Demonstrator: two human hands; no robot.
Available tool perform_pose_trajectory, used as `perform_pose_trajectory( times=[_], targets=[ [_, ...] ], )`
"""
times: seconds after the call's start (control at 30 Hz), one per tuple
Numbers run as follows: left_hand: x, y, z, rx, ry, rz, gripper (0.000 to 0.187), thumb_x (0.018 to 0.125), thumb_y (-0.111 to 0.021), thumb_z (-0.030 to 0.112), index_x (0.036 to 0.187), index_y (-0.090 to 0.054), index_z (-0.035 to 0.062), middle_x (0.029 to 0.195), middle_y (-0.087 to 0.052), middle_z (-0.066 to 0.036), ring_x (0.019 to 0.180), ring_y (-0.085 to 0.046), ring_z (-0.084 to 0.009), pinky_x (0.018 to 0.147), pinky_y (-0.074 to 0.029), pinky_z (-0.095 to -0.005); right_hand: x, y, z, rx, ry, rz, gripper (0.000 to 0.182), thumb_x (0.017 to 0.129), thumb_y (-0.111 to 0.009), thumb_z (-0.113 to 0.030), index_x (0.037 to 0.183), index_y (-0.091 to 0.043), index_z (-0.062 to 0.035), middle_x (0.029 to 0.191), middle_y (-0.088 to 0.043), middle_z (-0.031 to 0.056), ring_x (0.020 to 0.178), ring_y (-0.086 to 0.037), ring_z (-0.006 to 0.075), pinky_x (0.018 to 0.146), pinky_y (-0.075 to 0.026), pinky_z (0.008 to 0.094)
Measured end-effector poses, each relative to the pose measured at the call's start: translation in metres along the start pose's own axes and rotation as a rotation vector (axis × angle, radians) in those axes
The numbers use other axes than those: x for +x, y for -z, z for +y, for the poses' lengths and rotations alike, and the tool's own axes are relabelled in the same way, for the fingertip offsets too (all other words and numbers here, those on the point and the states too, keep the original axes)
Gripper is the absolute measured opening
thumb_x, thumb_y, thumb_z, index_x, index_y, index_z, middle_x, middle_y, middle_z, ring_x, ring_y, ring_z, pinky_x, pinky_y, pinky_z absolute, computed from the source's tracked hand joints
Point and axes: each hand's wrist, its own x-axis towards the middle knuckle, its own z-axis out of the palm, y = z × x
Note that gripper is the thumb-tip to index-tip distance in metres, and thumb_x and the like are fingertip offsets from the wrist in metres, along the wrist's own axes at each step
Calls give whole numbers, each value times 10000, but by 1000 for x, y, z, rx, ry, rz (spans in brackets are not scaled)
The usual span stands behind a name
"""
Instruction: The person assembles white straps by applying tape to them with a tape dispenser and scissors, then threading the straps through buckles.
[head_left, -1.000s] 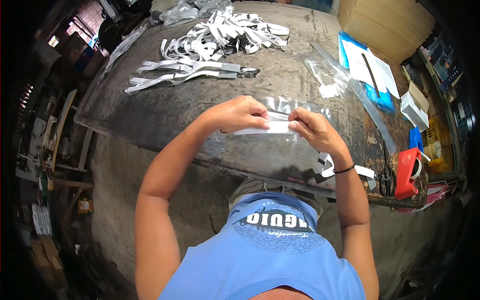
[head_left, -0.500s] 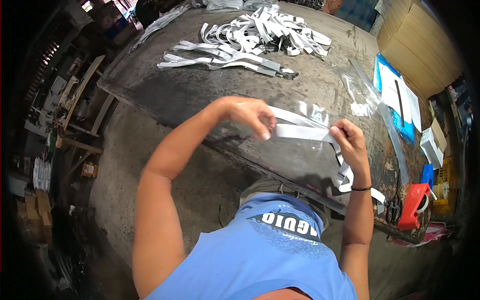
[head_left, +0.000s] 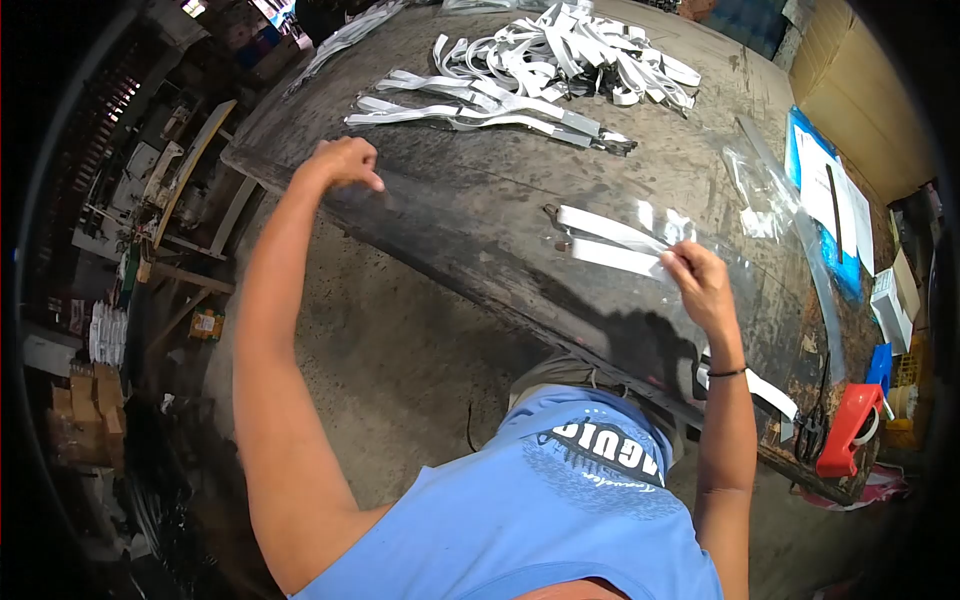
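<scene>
My right hand [head_left: 700,285] pinches a white strap [head_left: 615,243] that lies folded in two lengths over the dark table, with small dark ends at its left. Far to the left, my left hand [head_left: 345,163] is above the table's near edge, fingers curled and thumb apart, and nothing shows in it. Another white strap piece [head_left: 755,392] lies under my right wrist. Beyond my hands, a few flat white straps [head_left: 480,112] lie side by side, in front of a tangled heap of white straps [head_left: 570,55].
Along the right side of the table [head_left: 450,190] are a red tape dispenser [head_left: 848,430], black scissors [head_left: 812,432], a small white box [head_left: 893,305], papers on blue plastic [head_left: 835,195] and a long clear strip [head_left: 820,270]. A cardboard box [head_left: 860,100] stands behind.
My left hand has let go of the strap and moved far left. My right hand still holds the strap, whose left ends now show. The view has shifted slightly.
</scene>
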Motion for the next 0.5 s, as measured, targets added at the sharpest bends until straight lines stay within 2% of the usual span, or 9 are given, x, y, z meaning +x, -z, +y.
perform_pose_trajectory(
  times=[0.07, 0.13, 0.17, 0.2, 0.23, 0.37, 0.43, 0.47, 0.5],
  targets=[
    [6, -9, -25, 87, 68, 37, 340, 650, -828, 346, 778, -633, 99, 794, -659, -80, 808, -642, -259, 773, -423, -433, 5, -22, 1, -56, 7, -38, 216, 901, -633, -220, 889, -645, -5, 756, -613, 188, 722, -606, 330, 664, -466, 393],
    [11, -31, -44, 411, 74, 476, 349, 702, -799, 346, 927, -648, 126, 1009, -669, -85, 944, -642, -276, 871, -402, -480, 10, -46, 2, -155, -10, -74, 232, 890, -638, -242, 866, -635, -11, 776, -618, 222, 776, -609, 405, 666, -467, 447],
    [14, -39, -38, 412, 70, 475, 349, 702, -799, 346, 927, -648, 126, 1009, -669, -85, 944, -642, -276, 871, -402, -480, 11, -57, 2, -212, -36, -77, 243, 883, -640, -251, 851, -627, -11, 787, -620, 237, 804, -603, 436, 668, -465, 475],
    [16, -47, -20, 340, -63, 627, 372, 730, -780, 332, 999, -642, 116, 1079, -650, -87, 993, -625, -283, 888, -411, -473, 12, -68, 8, -210, 46, -32, 242, 886, -638, -217, 803, -580, 3, 676, -562, 191, 622, -543, 361, 585, -417, 411],
    [21, -54, 0, 261, -202, 776, 399, 759, -762, 319, 1072, -635, 107, 1148, -632, -88, 1042, -609, -290, 906, -421, -466, 14, -75, 13, -212, 34, -27, 242, 886, -638, -217, 803, -580, 3, 676, -562, 191, 622, -543, 361, 585, -417, 411],
    [15, -88, 137, -347, -821, 570, 453, 847, -684, 332, 1175, -585, 37, 1147, -614, -127, 1138, -537, -338, 959, -424, -433, 12, -85, 3, -203, 38, -56, 214, 883, -627, -238, 812, -598, -38, 791, -643, 217, 794, -609, 442, 663, -464, 512],
    [3, -114, 192, -491, -875, 429, 432, 933, -589, 347, 1237, -563, 40, 1168, -596, -167, 1147, -532, -333, 966, -417, -427, 9, -89, 1, -182, 61, -33, 199, 890, -618, -245, 837, -603, -53, 809, -652, 199, 801, -623, 426, 665, -475, 512],
    [-8, -110, 210, -460, -806, 185, 393, 973, -522, 346, 1234, -569, 56, 1164, -594, -171, 1102, -541, -339, 971, -411, -421, 7, -91, 2, -190, 85, 1, 180, 889, -617, -240, 850, -607, -65, 815, -655, 187, 791, -628, 414, 664, -480, 513],
    [-8, -115, 219, -432, -820, 131, 365, 972, -523, 328, 1219, -581, 65, 1139, -599, -164, 1072, -545, -337, 957, -413, -421, 4, -89, -1, -204, 87, 13, 172, 886, -620, -240, 850, -604, -72, 812, -657, 176, 786, -631, 404, 662, -484, 514]
  ],
)
